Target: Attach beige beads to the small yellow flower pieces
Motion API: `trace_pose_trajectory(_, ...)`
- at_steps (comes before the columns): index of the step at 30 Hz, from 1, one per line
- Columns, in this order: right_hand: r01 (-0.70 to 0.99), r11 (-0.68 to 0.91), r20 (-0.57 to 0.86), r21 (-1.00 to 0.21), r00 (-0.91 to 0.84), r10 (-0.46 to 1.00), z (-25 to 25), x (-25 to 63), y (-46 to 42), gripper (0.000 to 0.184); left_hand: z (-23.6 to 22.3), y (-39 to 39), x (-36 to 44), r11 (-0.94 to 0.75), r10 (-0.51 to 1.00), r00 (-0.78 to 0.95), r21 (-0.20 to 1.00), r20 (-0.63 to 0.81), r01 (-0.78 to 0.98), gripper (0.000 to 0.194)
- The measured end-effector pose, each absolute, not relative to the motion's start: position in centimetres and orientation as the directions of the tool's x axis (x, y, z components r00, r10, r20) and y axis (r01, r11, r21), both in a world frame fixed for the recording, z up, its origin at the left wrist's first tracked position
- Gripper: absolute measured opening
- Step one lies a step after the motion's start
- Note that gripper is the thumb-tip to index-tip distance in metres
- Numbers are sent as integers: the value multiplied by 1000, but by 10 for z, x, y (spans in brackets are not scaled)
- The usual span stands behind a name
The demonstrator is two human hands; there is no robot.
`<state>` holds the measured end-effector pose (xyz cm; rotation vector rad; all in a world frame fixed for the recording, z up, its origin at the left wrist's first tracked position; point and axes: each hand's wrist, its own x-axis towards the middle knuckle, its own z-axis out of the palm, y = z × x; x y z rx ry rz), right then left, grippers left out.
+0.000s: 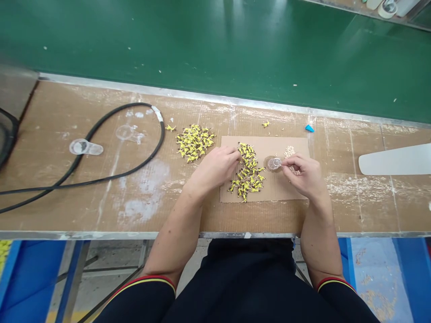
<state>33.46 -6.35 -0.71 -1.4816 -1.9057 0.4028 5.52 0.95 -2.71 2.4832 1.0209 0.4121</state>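
A pile of small yellow and black figures (249,172) lies on a flat cardboard sheet (283,192). At the pile's left edge is my left hand (220,165), its fingers bent together; whatever is between the fingertips is hidden. My right hand (305,175) pinches thumb and forefinger together right beside a small clear plastic cup (274,163). What that pinch holds is too small to make out, and I cannot tell whether it touches the cup. Tiny beige pieces (289,151) lie heaped behind my right fingers, partly covered by them.
A second pile of yellow figures (194,142) lies left of the sheet. A black cable (126,174) loops across the table, near clear plastic pieces (85,147). Beyond the sheet is a blue cap-like piece (309,128); a white blade-shaped panel (393,160) lies right. A green surface (215,49) runs behind.
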Motion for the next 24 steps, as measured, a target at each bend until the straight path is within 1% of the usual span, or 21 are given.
trace_pose_trajectory(2,684,309,349,-661,-85,933,-2,333,-65,13,-23,9,54,-610,754,641,512,141,605,24)
trace_pose_trajectory(4,628,321,377,-709,-47,925,3,331,-67,14,-18,6,56,-563,796,570,593,203,575,22)
trace_pose_trajectory(5,597,332,393,-731,-31,919,4,329,-69,14,-15,3,58,-546,808,539,649,239,530,21)
trace_pose_trajectory(7,530,362,418,-767,-15,908,6,325,-72,13,-9,-5,66,-525,809,503,758,304,386,18)
trace_pose_trajectory(8,498,374,427,-782,-8,904,6,322,-73,12,-7,-10,71,-522,793,511,801,330,293,16)
trace_pose_trajectory(11,418,386,429,-822,10,903,5,312,-77,9,-3,-23,86,-473,763,526,879,377,55,12)
trace_pose_trajectory(13,371,393,432,-842,26,902,4,306,-79,8,-4,-29,93,-404,772,520,914,366,-43,10)
trace_pose_trajectory(16,299,418,448,-858,37,893,2,303,-79,8,-8,-32,96,-262,819,491,955,297,-141,9)
trace_pose_trajectory(19,281,403,434,-871,56,899,1,304,-78,8,-11,-30,95,-162,870,434,968,233,-194,15)
trace_pose_trajectory(21,293,380,417,-877,74,906,1,305,-78,9,-11,-28,93,-151,892,395,968,221,-200,19)
trace_pose_trajectory(24,296,372,412,-880,82,907,0,306,-78,8,-9,-24,91,-174,909,346,965,233,-194,21)
